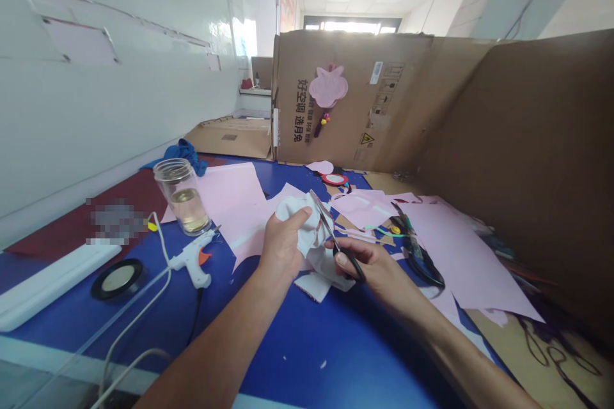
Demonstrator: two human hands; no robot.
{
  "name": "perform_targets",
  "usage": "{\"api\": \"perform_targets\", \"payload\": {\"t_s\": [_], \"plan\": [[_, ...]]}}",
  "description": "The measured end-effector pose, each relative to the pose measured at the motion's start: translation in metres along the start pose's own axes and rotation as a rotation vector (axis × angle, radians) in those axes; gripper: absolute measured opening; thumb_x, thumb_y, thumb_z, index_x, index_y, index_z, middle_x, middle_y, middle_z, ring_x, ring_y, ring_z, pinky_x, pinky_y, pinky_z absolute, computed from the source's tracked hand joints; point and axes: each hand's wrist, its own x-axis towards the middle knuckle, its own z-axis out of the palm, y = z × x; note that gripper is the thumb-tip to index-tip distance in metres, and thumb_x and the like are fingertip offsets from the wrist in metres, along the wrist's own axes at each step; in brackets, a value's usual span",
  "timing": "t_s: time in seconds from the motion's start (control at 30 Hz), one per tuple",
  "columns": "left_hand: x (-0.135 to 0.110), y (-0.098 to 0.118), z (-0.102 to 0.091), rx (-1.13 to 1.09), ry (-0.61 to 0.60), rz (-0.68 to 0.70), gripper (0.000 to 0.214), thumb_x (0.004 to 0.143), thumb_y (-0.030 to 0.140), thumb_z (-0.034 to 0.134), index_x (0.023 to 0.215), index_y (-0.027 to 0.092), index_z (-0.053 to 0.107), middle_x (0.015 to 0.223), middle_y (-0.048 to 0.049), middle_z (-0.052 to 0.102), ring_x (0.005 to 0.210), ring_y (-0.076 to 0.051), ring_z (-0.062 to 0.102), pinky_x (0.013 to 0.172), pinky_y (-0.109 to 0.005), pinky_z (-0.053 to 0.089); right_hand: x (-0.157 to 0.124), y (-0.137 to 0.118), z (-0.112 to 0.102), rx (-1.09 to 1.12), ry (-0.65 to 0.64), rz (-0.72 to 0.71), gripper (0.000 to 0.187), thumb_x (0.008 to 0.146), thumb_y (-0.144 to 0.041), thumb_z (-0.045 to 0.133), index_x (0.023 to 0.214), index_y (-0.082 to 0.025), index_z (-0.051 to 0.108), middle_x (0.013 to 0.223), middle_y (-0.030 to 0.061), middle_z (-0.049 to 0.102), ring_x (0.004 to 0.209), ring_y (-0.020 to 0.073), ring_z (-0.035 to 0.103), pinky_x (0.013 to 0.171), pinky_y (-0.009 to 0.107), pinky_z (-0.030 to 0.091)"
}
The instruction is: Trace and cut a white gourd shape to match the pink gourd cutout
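Note:
My left hand (pixel 283 239) pinches a white, cloth-like sheet (pixel 309 233), its thumb lying over the top. In my right hand (pixel 367 262) is a pair of scissors (pixel 352 260) with black handles, fingers in the loops. The blades point up and away, against the right part of the white sheet; whether they are cutting through it I cannot tell. Below the hands a white offcut (pixel 314 284) with a dark, patterned edge lies on the blue table (pixel 307 339). Pink sheets (pixel 249 227) spread behind and beside both hands.
At left stand a glass jar (pixel 185 198) of yellowish liquid, a white glue gun (pixel 194 260) with its cord, a roll of black tape (pixel 118 278) and a white power strip (pixel 57 281). Pliers (pixel 417 246) lie right. Cardboard panels (pixel 355 102) wall the back and right.

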Motion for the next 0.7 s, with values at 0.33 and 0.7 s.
{"api": "perform_targets", "payload": {"t_s": [0.33,0.7], "plan": [[-0.0012,-0.0018,0.0009,-0.006,0.013,0.005,0.029,0.062,0.021,0.089,0.083,0.016,0.070,0.069,-0.0023,0.071,0.058,-0.018,0.066,0.059,-0.031,0.055,-0.0008,-0.0050,0.0027,-0.012,-0.001,0.009,0.061,0.076,-0.066,0.087,0.111,-0.016,0.079,0.076,-0.0009,0.054,0.070,0.0142,0.041,0.063,0.027,0.032],[-0.0020,0.0026,0.0051,-0.004,0.034,0.005,0.034,0.055,0.022,0.091,0.080,0.016,0.068,0.065,-0.0006,0.068,0.055,-0.016,0.062,0.058,-0.029,0.053,-0.0004,-0.0045,0.0001,0.000,-0.012,-0.003,0.061,0.075,-0.066,0.087,0.108,-0.016,0.080,0.079,0.0006,0.056,0.072,0.0146,0.043,0.062,0.027,0.035]]}}
